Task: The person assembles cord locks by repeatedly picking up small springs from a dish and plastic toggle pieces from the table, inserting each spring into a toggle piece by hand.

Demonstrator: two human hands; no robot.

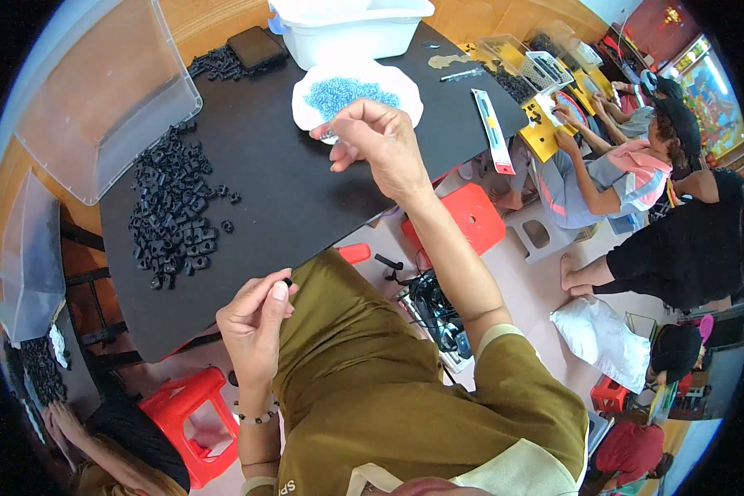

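Note:
My left hand (255, 322) is closed near the table's front edge, pinching a small black plastic part (288, 282) between thumb and fingertips. Over the near rim of a white scalloped dish (409, 116), my right hand (380, 149) is raised with thumb and fingers pinched together. Something small and clear seems to show at its fingertips, too small to name. Tiny light-blue pieces (347, 95) fill the middle of the dish. To the left on the dark table (264, 198) lies a loose pile of black plastic parts (169, 211).
A white tub (347, 37) stands behind the dish. Clear plastic bins (107, 99) flank the left side. A narrow packaged item (493, 132) lies at the table's right edge. Red stools (463, 219) stand below. Other people work at a yellow table (541, 136) on the right.

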